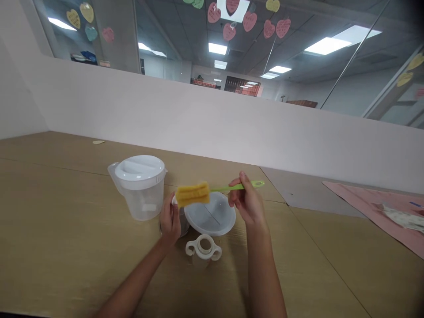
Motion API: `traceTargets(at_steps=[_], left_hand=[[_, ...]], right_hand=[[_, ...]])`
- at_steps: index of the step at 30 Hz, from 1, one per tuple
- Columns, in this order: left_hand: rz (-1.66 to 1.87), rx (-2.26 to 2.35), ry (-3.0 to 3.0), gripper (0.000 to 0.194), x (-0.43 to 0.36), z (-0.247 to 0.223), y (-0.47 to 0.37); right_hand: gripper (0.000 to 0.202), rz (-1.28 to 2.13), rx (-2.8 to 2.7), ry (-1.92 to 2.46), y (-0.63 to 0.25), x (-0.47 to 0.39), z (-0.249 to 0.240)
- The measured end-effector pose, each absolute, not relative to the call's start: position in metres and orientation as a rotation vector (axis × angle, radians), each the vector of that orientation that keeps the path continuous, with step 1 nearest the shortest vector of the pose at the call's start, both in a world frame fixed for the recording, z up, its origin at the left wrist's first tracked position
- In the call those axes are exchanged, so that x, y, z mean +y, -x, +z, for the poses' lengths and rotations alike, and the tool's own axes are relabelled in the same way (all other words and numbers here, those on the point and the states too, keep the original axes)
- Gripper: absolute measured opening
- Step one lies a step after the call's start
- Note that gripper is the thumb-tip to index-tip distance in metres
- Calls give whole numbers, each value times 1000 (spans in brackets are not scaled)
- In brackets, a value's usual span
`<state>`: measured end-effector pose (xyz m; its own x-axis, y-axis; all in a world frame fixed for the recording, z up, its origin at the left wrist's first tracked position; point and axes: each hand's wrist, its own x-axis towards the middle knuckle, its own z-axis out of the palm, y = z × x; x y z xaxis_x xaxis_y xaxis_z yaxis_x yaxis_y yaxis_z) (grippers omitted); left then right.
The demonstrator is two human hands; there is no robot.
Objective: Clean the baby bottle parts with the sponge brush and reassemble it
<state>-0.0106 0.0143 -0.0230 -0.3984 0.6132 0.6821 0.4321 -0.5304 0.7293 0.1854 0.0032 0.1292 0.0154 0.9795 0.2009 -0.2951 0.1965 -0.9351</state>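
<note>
My right hand point(245, 201) pinches the green handle of a bottle brush point(193, 194). Its yellow sponge head points left and reaches across to the fingertips of my left hand point(170, 221). Those fingers are closed around something white, mostly hidden by the sponge and the hand. Just behind that hand stands a clear, round container point(184, 223), partly covered. A shallow white bowl point(217, 216) lies beneath the brush. Nearer to me is a small translucent cup point(201, 261) with a white two-handled ring point(205, 248) on top.
A translucent pitcher point(143, 201) with a white lid stands to the left of the bowl. On the right lies a pink cloth point(371, 203) with a crumpled plastic packet point(402, 217). A white wall point(205, 119) with a window above borders the brown table point(82, 229).
</note>
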Motion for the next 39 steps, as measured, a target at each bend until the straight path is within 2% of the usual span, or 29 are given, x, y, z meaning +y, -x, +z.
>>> traceTargets(at_steps=[7, 14, 19, 28, 39], left_hand=[[1987, 1460, -1453, 35, 14, -15, 35], [1374, 1642, -1769, 34, 23, -15, 52], [1127, 1740, -1925, 39, 26, -18, 54], [886, 1667, -2322, 29, 31, -28, 60], [741, 1663, -2439, 25, 19, -6, 60]], right_hand=[[44, 1030, -976, 904, -197, 0, 137], [43, 951, -976, 928, -207, 3, 137], [43, 956, -980, 940, -209, 2, 136], [41, 928, -981, 933, -210, 4, 135], [41, 899, -974, 930, -216, 5, 135]])
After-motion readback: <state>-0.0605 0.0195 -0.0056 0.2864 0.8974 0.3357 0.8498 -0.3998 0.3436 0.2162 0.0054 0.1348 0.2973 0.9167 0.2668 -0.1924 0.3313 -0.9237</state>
